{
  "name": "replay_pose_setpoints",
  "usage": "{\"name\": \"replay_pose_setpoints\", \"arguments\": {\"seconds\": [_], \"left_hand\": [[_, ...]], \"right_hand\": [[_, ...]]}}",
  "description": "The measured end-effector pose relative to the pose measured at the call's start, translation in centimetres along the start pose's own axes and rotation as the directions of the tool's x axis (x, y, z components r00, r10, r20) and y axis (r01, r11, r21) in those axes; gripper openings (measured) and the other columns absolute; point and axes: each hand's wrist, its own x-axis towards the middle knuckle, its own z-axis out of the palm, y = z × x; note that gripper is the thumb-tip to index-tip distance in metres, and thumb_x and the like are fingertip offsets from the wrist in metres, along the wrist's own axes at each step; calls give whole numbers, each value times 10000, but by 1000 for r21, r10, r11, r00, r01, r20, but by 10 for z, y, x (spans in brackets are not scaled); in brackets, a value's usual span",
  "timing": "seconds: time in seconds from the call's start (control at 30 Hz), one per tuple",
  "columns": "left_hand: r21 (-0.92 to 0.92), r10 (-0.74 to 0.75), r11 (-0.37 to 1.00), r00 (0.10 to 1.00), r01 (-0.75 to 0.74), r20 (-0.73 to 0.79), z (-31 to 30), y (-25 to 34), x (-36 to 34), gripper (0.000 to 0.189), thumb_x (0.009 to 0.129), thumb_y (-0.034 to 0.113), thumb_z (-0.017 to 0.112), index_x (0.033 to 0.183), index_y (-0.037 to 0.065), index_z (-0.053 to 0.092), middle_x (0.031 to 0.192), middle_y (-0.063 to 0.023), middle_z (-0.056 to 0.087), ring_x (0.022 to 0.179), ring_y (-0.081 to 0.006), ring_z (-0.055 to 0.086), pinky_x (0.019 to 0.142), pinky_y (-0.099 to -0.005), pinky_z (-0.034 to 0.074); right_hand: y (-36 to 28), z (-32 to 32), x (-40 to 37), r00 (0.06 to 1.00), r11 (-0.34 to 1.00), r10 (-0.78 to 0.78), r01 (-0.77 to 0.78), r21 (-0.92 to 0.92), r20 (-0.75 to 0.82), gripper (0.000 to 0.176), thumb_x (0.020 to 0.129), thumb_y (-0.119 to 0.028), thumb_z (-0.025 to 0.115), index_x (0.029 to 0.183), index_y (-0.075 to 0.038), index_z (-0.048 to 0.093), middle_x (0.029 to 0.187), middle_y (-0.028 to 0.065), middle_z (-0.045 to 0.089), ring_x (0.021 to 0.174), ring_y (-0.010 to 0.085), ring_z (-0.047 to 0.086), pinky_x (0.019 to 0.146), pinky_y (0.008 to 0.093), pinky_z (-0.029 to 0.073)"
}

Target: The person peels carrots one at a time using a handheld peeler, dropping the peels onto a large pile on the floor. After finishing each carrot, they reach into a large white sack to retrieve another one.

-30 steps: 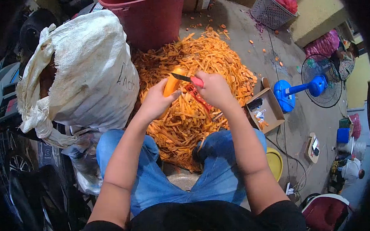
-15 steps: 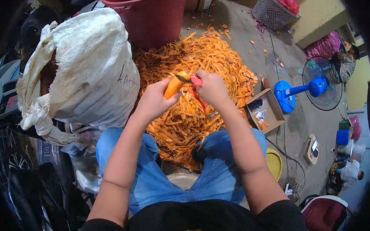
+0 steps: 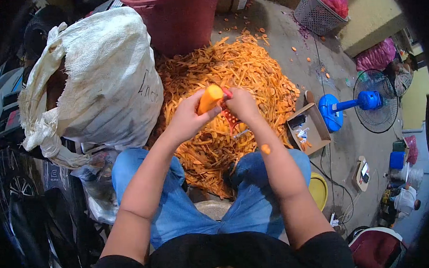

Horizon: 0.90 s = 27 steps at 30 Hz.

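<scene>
Single head-worn view, steeply downward, close above left hand [image 3: 187,120], right hand [image 3: 242,104]

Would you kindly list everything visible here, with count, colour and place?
peel pile: one, orange, floor before the knees
sack: one, white, left of the pile
bucket: one, dark red, behind the pile
basket: one, grey, top right
fan: one, blue, floor at right
cardboard box: one, brown, right of the pile
carrot: one, orange, held above the pile
knife: one, red handle, against the carrot
left hand: grips the carrot
right hand: grips the knife
</scene>
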Motion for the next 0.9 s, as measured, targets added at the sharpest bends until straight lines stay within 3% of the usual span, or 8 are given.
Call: {"name": "replay_pose_setpoints", "arguments": {"seconds": [0.07,0.2,0.27,0.4,0.57,0.7,0.8,0.9], "left_hand": [[12,-79,997,996,79,34,-2,-8,2,312,722,211,578,962,35,482,832,-64,531,791,-127,500,728,-244,382],[-579,-193,806,979,122,-63,-4,-29,11,234,741,190,539,897,31,468,854,-73,515,823,-167,495,798,-293,368],[-961,-198,272,980,38,-17,-7,-29,15,188,730,174,509,845,43,440,816,-70,474,825,-195,472,828,-341,354],[-994,-175,97,983,-45,-62,-4,-34,19,196,724,187,514,832,43,439,816,-86,469,854,-216,466,850,-380,345],[-965,-196,256,975,-54,-107,-2,-29,16,296,749,269,483,917,26,460,971,-131,481,937,-233,452,864,-380,329],[-855,-104,518,993,0,-63,-12,-18,15,418,732,309,478,1024,12,444,1062,-142,460,989,-229,437,869,-371,322],[-704,-50,707,998,68,46,-22,-2,10,550,685,309,520,1108,-14,383,1072,-136,455,988,-216,444,877,-351,316],[-684,-49,693,961,229,272,-27,1,5,625,695,322,514,1179,-14,306,1107,-122,439,1005,-223,447,826,-297,370]], "right_hand": [[-7,5,0,999,1000,10,-10,11,46,134,646,-139,527,721,-31,545,727,174,560,722,312,542,641,376,427],[-13,10,-7,999,998,-49,48,36,16,158,640,-135,514,755,-29,539,733,187,555,721,318,540,645,396,420],[-12,18,-8,999,998,9,-11,55,45,181,645,-141,511,786,-35,550,732,185,558,708,324,536,642,398,418],[-6,55,-7,938,752,-144,-103,651,315,214,725,-109,476,919,-47,540,683,137,563,653,228,558,612,319,436],[-46,40,-20,969,-116,-171,-200,973,179,220,822,-126,398,1015,-42,463,878,33,533,744,98,506,684,220,413],[-33,26,-12,991,218,-119,-31,975,58,220,838,-202,362,946,-53,481,759,34,538,685,111,515,631,235,422],[-19,-1,-1,964,145,54,-266,953,261,176,836,-88,362,941,-38,493,741,41,549,634,106,528,537,219,424],[-10,-7,8,990,65,112,-98,993,90,137,833,-102,392,915,-37,480,755,39,537,642,111,529,526,228,431]]}}
